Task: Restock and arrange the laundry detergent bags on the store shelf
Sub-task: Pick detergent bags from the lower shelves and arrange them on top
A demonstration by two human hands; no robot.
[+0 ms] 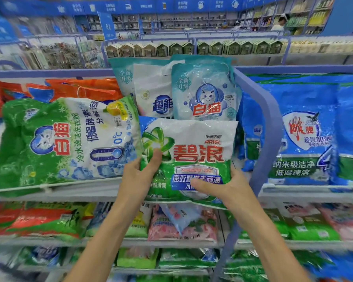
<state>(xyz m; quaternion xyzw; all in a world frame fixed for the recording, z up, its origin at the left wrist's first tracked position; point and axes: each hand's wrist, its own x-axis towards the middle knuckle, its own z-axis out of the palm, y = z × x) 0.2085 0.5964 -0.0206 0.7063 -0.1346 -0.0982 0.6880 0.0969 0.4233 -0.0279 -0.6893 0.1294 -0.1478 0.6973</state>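
A white and green Ariel detergent bag [194, 147] stands at the front of the top shelf, held by both hands. My left hand [140, 173] grips its lower left edge, thumb on the green logo. My right hand [222, 187] grips its lower right corner, thumb across the blue label. Behind it stand a pale blue cat-brand pouch [206, 92] and a white pouch with a blue logo [153, 92]. A large green and white cat-brand bag [65, 139] lies on its side to the left.
A curved blue shelf divider [269, 127] rises right of the Ariel bag, with blue detergent bags [306, 135] beyond it. Orange bags [84, 88] lie at the back left. Lower shelves [171, 243] hold red, pink and green bags. A person stands far back at the right.
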